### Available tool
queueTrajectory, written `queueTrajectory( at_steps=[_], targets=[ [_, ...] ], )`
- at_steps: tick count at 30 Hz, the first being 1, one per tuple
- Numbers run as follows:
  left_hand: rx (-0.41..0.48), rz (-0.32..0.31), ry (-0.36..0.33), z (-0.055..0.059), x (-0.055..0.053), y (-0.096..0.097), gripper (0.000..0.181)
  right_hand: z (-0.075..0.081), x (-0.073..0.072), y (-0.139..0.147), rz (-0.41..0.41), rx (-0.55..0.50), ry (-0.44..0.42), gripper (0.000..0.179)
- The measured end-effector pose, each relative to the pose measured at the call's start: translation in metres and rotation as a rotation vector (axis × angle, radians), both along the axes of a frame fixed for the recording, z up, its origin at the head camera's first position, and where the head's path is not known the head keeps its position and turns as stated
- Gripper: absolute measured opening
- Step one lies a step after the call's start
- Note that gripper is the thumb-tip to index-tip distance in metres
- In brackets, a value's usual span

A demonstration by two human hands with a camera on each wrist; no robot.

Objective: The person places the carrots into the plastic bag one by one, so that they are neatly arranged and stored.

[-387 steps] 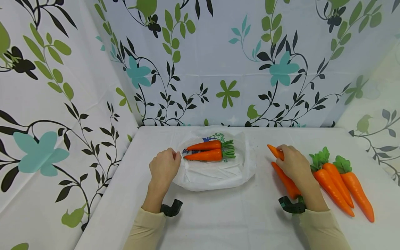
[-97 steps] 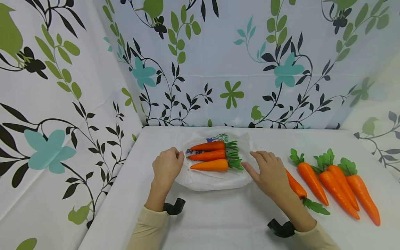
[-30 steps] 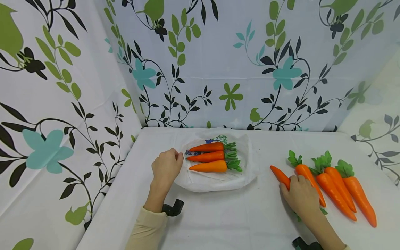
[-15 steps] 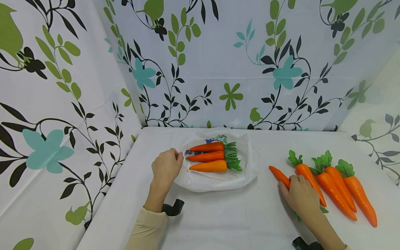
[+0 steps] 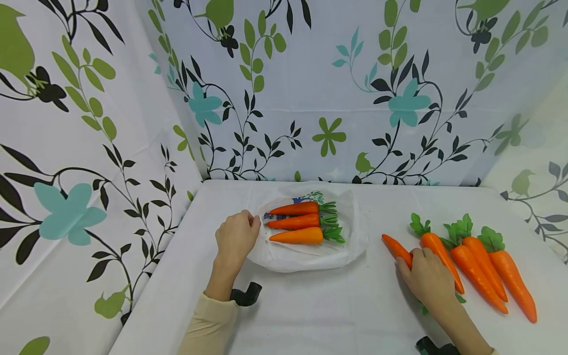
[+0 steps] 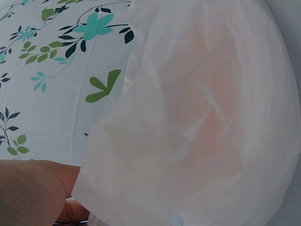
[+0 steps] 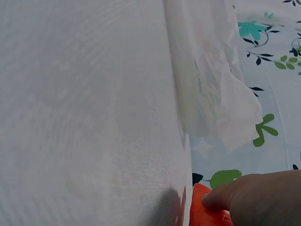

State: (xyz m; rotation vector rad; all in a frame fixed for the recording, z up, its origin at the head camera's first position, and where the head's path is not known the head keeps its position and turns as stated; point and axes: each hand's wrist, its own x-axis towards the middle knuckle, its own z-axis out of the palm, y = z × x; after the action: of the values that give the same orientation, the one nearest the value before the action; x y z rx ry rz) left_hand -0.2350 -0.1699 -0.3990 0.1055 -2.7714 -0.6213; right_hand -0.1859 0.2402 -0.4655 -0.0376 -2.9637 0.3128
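The right hand (image 5: 427, 277) has moved from beside the plastic bag (image 5: 306, 259) and grips a loose carrot (image 5: 395, 247) on the worktop (image 5: 310, 310); the left hand (image 5: 237, 235), well apart, pinches the bag's edge; with three carrots (image 5: 293, 222) inside, work seemingly turns to a fourth.

White-covered table (image 5: 310, 310) with a plastic bag (image 5: 301, 258) and, to its right, orange carrots (image 5: 514, 283).

The white bag (image 5: 306, 259) has small blue marks (image 5: 269, 216) like writing at its left end, and a blue and green picture (image 5: 310, 197) on its far side. Carrots (image 5: 293, 222) hide some. No words can be read.
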Motion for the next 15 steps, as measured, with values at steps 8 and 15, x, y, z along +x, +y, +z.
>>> queueTrajectory(
  at_steps=[8,15],
  targets=[
    [0.003,0.007,0.011,-0.0004,-0.0007,-0.0002,0.027,0.0061,-0.0004,-0.0002,-0.02,-0.035,-0.011,0.046],
    [0.009,0.016,0.03,-0.0021,-0.0016,-0.0007,0.026,0.0107,-0.0028,0.0005,-0.019,-0.05,0.047,0.046]
  ],
)
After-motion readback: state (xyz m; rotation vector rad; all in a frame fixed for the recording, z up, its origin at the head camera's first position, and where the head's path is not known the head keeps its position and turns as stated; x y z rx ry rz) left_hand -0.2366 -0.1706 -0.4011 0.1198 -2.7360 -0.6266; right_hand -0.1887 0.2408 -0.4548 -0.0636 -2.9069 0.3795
